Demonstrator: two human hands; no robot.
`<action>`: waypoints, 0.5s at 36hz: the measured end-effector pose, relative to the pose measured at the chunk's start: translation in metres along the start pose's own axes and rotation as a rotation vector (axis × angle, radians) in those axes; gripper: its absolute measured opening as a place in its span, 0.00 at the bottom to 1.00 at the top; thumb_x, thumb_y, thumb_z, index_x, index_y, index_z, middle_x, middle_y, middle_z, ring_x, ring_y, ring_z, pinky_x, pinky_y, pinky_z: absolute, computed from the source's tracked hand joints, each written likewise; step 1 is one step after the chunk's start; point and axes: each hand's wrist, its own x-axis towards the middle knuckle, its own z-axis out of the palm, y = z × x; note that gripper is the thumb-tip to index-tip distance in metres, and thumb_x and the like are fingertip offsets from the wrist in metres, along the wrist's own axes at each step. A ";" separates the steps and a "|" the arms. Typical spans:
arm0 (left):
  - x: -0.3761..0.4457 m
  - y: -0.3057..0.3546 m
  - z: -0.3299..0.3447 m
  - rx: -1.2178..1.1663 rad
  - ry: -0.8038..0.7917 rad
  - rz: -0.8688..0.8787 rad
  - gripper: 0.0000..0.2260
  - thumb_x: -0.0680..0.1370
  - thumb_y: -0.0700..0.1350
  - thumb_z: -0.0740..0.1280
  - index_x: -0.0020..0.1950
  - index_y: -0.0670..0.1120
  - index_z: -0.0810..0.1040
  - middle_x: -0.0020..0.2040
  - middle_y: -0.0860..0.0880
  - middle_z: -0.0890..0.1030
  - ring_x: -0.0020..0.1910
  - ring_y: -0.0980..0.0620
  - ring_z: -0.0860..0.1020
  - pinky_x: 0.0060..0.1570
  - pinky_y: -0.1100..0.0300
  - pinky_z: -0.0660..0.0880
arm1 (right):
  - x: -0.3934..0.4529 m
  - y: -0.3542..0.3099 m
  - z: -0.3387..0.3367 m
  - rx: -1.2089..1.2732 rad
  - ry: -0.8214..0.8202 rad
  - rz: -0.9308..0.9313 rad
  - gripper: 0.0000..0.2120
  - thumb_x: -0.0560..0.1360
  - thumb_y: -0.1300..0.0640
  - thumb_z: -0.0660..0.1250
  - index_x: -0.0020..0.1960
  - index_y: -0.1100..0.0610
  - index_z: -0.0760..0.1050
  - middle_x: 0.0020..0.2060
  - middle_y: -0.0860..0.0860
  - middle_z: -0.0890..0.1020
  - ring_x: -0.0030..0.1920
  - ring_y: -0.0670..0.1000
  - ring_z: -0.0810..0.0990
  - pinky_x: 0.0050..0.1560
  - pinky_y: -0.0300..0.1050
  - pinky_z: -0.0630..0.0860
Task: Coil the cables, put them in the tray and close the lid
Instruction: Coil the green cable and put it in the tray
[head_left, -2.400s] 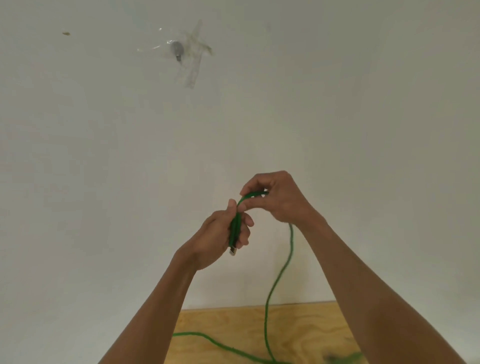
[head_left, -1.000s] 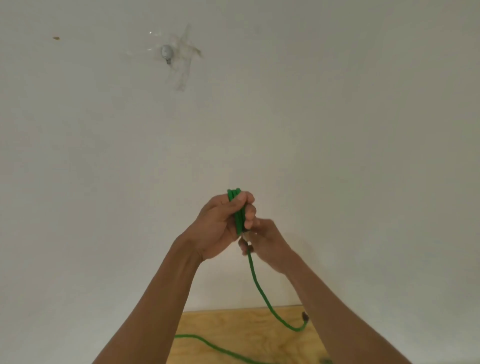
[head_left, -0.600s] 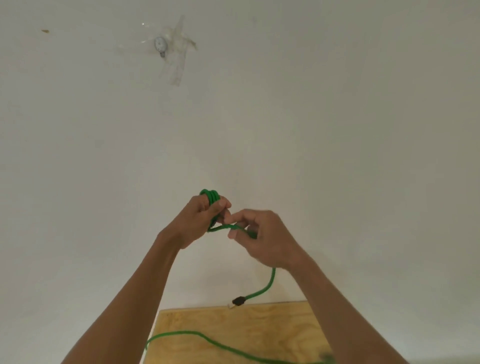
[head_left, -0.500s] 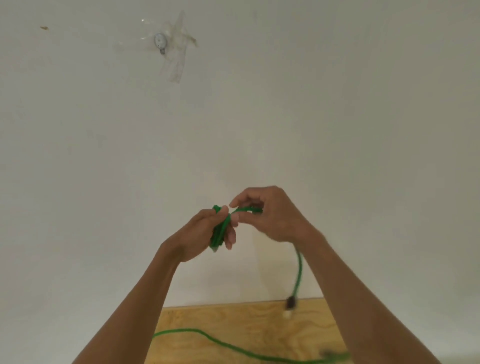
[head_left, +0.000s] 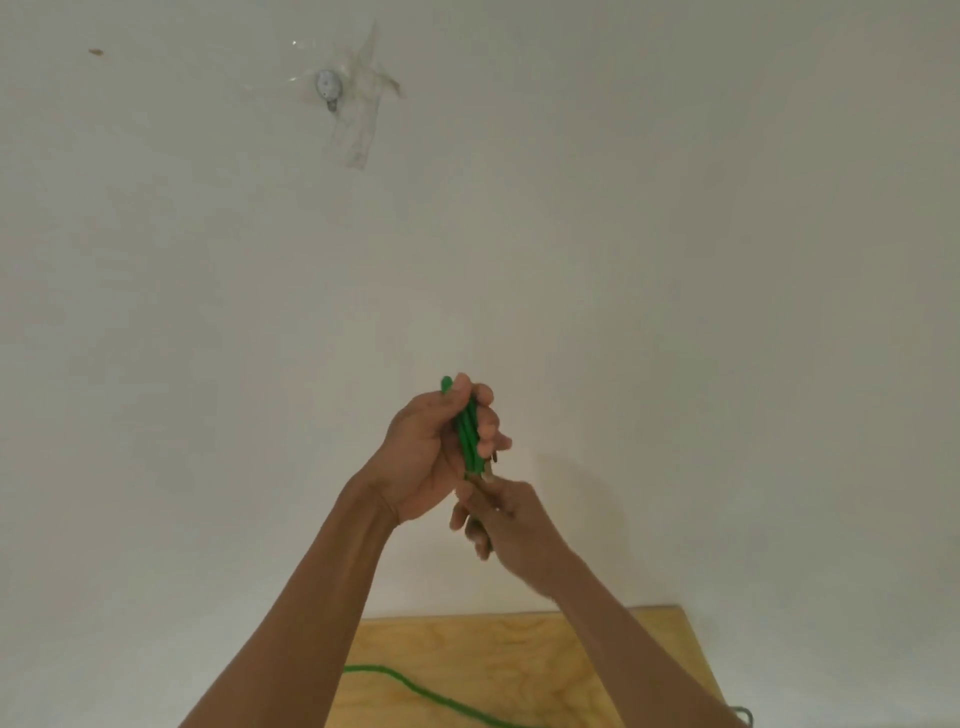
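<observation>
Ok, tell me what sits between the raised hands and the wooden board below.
In the head view only bare white wall shows between the left hand, right hand and the wooden board; no cable hangs across it.

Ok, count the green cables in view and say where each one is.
2: one green cable bundle gripped in the left hand, the right hand at its lower end; a loose green cable on the wooden board. More may lie out of frame.

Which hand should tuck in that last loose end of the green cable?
The right hand, probably. It sits just below the bundle, fingers at the cable end, while the left hand is fully occupied gripping the coils upright.
</observation>
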 end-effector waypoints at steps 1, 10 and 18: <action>0.003 0.003 -0.003 0.044 0.036 0.021 0.13 0.83 0.49 0.58 0.49 0.40 0.75 0.33 0.46 0.77 0.31 0.49 0.74 0.49 0.53 0.78 | -0.004 0.001 0.004 -0.007 -0.015 0.007 0.09 0.82 0.55 0.64 0.57 0.56 0.81 0.34 0.49 0.81 0.28 0.48 0.69 0.26 0.38 0.69; 0.000 -0.001 -0.038 0.672 0.147 -0.050 0.18 0.81 0.54 0.60 0.49 0.40 0.78 0.38 0.44 0.81 0.38 0.49 0.77 0.46 0.55 0.73 | -0.016 -0.055 -0.013 -0.851 -0.034 -0.232 0.11 0.79 0.49 0.64 0.59 0.47 0.81 0.44 0.41 0.85 0.39 0.42 0.79 0.46 0.43 0.76; -0.020 -0.014 -0.015 0.519 -0.067 -0.268 0.27 0.83 0.59 0.51 0.46 0.39 0.77 0.36 0.39 0.79 0.35 0.44 0.76 0.47 0.46 0.74 | 0.013 -0.111 -0.051 -0.660 -0.167 -0.268 0.10 0.66 0.51 0.81 0.41 0.55 0.83 0.34 0.47 0.84 0.34 0.48 0.79 0.39 0.51 0.77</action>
